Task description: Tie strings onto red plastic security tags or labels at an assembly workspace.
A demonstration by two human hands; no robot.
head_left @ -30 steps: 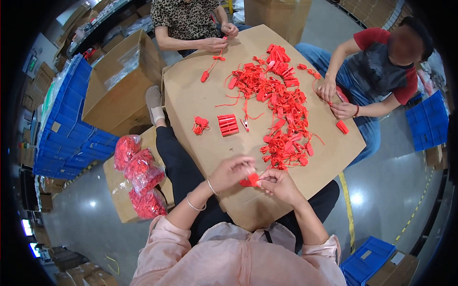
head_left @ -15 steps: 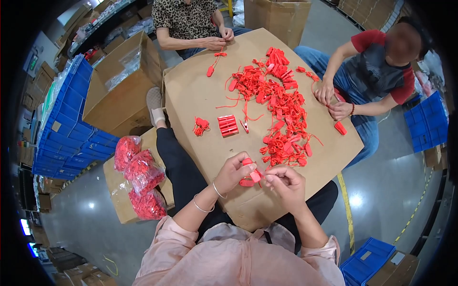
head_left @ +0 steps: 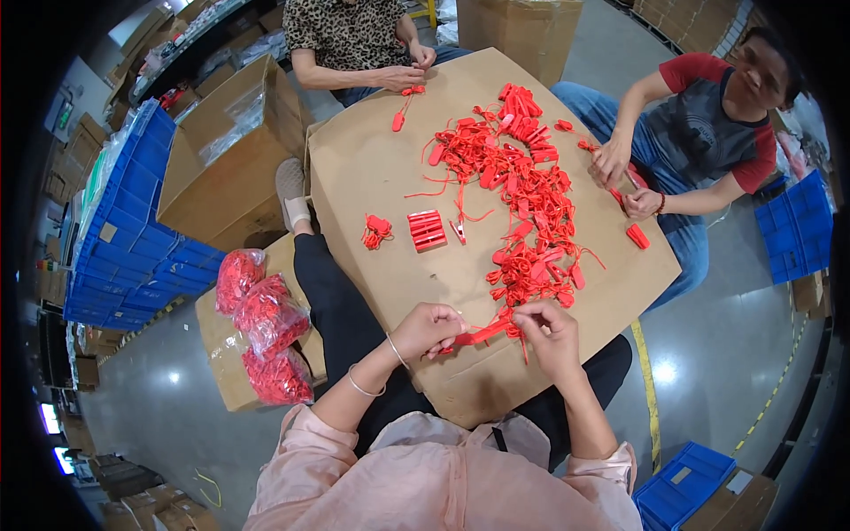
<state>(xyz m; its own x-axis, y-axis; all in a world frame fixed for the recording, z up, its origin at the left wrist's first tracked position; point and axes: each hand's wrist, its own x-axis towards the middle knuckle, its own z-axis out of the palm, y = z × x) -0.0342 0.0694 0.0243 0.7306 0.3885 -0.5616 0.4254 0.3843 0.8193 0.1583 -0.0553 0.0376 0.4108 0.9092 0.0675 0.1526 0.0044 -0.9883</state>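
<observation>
Close to the near edge of the cardboard-topped table (head_left: pixel 354 265), my left hand (head_left: pixel 428 330) is closed on one end of a flat red plastic piece (head_left: pixel 482 333). My right hand (head_left: pixel 547 334) pinches red cord (head_left: pixel 510 320) at its other end, and a strand hangs below the fingers. Just beyond my hands lies a long heap of red corded tags (head_left: pixel 531 212). Left of the heap are a row of red clips (head_left: pixel 427 230), a single clip (head_left: pixel 458 231) with shiny metal, and a small bundle of corded tags (head_left: pixel 377 231).
Two people sit at the table, one across (head_left: pixel 350 44), one at the right (head_left: pixel 699 133), both handling red pieces. Plastic bags of red pieces (head_left: pixel 270 314) lie on cardboard at my left. An open carton (head_left: pixel 226 159) and blue bins (head_left: pixel 133 212) stand beyond; another blue bin (head_left: pixel 682 487) is lower right.
My left hand has turned and moved slightly down, so the red piece now lies stretched between my hands. My right hand has moved a little right and up, with cord in its fingers.
</observation>
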